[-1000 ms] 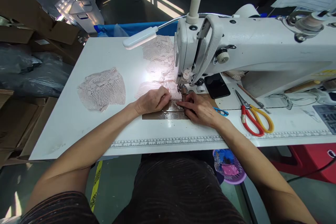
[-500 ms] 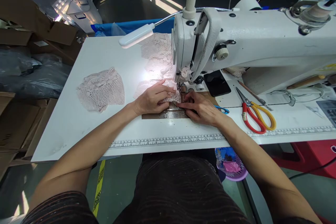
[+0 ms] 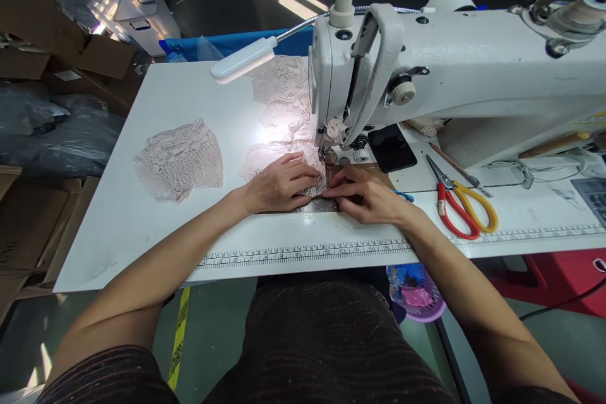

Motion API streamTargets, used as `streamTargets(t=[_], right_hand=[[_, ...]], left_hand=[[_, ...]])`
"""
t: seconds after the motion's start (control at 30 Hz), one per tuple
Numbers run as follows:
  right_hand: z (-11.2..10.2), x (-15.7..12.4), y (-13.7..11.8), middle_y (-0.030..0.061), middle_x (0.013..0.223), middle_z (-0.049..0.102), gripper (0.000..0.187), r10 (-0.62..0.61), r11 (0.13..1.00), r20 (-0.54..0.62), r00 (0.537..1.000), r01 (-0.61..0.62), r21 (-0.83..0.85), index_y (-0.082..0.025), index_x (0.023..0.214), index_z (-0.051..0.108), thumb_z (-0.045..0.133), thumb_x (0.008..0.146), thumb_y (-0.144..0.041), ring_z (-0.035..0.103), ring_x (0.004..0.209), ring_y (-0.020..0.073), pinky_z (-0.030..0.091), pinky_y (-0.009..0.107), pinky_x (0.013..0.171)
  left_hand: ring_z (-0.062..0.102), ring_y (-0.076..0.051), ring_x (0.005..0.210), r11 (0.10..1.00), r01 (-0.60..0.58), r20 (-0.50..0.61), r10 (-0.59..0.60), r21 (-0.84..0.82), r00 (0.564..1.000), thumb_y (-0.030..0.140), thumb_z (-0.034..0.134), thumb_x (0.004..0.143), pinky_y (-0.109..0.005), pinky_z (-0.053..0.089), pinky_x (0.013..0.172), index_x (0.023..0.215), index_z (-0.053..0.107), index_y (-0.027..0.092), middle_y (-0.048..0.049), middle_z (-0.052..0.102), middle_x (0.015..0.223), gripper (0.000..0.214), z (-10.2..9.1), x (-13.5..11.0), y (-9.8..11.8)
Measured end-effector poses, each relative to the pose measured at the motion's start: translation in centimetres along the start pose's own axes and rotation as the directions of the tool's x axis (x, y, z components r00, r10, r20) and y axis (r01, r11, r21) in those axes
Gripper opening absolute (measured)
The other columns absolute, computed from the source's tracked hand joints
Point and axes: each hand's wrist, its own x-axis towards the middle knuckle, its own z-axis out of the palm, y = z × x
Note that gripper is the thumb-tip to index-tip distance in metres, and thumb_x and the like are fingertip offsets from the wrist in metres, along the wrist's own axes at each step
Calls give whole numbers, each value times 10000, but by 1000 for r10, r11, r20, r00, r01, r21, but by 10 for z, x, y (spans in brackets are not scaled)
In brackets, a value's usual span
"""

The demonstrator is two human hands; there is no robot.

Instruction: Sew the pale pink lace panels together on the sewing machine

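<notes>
Pale pink lace fabric [image 3: 279, 151] lies under the needle area of a white sewing machine [image 3: 326, 95]. My left hand [image 3: 279, 184] rests on it left of the presser foot [image 3: 324, 154], palm down with fingers stretched over the lace. To the right of the foot, my right hand [image 3: 362, 192] has its thumb and index finger brought together at the lace's near corner. Whatever lies directly beneath my fingers is hidden. Brown tape-like sheeting [image 3: 326, 204] covers the table around the foot. A blue-handled tool [image 3: 404, 196] shows partly beside my right hand.
A separate lace piece [image 3: 182, 161] lies at left. Red-and-yellow-handled scissors [image 3: 461, 202] and a black phone [image 3: 392, 148] lie at right. A lamp [image 3: 243, 60] hangs over the lace. A measuring tape [image 3: 303, 254] runs along the front edge; a purple basket [image 3: 426, 309] stands below.
The lace's near edge has come slightly toward me, covering more of the brown sheeting. My left hand has shifted a little nearer and flattened over it. The view has tilted slightly.
</notes>
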Motion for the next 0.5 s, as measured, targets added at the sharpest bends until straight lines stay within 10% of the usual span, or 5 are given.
streamTargets(t=[0.5], right_hand=[[3, 7, 12, 83, 1086, 660, 360, 84, 994, -118, 989, -92, -58, -230, 1135, 743, 507, 871, -169, 633, 967, 193, 519, 354, 895]], left_hand=[[670, -163, 867, 991, -83, -43, 88, 102, 995, 209, 597, 922, -388, 528, 846, 950, 687, 212, -36, 740, 1015, 94, 2, 2, 3]])
